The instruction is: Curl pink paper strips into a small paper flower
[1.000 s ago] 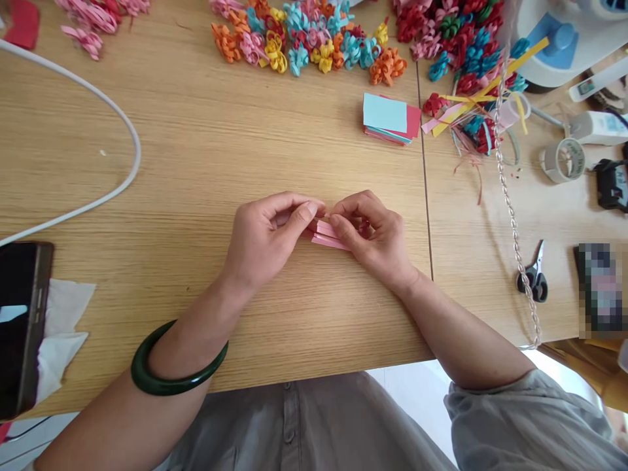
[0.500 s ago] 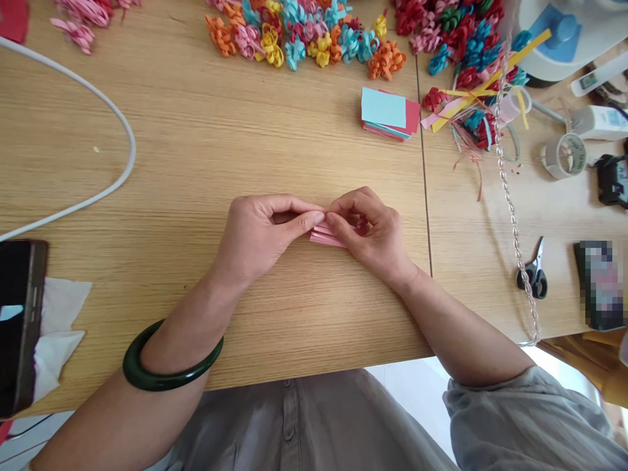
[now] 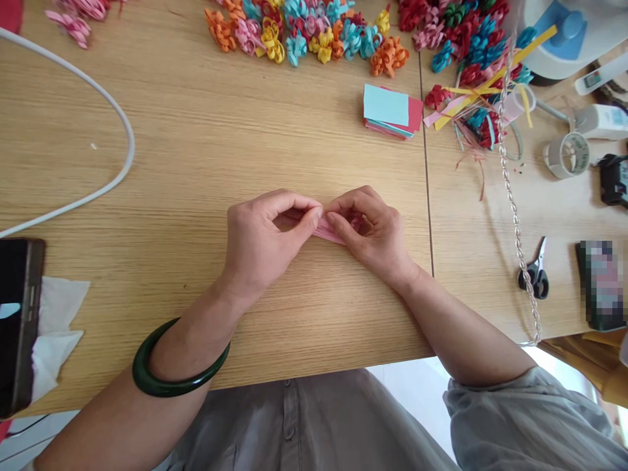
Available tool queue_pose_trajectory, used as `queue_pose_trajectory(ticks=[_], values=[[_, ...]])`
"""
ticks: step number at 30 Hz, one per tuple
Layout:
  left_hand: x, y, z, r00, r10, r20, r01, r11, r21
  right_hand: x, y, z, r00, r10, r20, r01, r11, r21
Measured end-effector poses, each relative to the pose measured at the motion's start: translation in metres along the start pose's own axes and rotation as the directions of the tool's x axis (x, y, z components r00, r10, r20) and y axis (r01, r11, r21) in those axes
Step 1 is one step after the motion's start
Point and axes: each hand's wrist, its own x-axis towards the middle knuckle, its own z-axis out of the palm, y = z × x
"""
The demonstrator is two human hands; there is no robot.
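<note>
Between my hands, just above the wooden table, is a piece of pink paper cut into narrow strips. My left hand pinches its left end between thumb and forefinger, with a green bangle on the wrist. My right hand grips the right part of the paper with thumb and bent fingers. The two thumb tips are almost touching. Much of the paper is hidden behind the fingers.
A stack of blue and red paper cards lies ahead. Curled paper flowers line the back. On the right are scissors, a tape roll and a hanging twisted cord. A white cable and a phone are left.
My left hand has rolled slightly and its fingers have arched higher at the paper's end. The pink strips now sit closer together. My right hand stays nearly still.
</note>
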Motion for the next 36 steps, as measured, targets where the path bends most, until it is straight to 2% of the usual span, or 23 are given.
queue_pose_trajectory(ticks=[5,12,20,29,32,36], values=[[0.0042,-0.0001,-0.0043,0.998,-0.051,0.023,0.053,0.995,-0.086,-0.0003,-0.0025,-0.0011,1.000,0.027,0.003,-0.027,0.999,-0.025],[0.0055,-0.0012,-0.0061,0.998,-0.016,0.065,0.023,0.994,-0.106,-0.0002,-0.0004,-0.0002,1.000,0.011,-0.008,-0.011,1.000,-0.005],[0.0022,-0.0028,-0.0024,0.999,0.044,0.030,-0.046,0.998,0.042,-0.0011,-0.0009,-0.0001,1.000,-0.003,0.021,0.003,1.000,-0.027],[0.0011,-0.0041,-0.0011,0.992,0.128,0.010,-0.128,0.988,0.090,-0.0019,-0.0019,0.0005,1.000,-0.003,0.004,0.003,1.000,-0.021],[-0.0002,-0.0020,-0.0002,0.984,0.179,0.003,-0.177,0.966,0.186,-0.0029,-0.0014,0.0010,1.000,-0.026,0.012,0.026,1.000,0.002],[-0.0037,0.0024,0.0032,0.982,0.190,-0.007,-0.175,0.916,0.360,-0.0040,-0.0001,0.0021,1.000,-0.025,-0.010,0.025,0.999,0.030]])
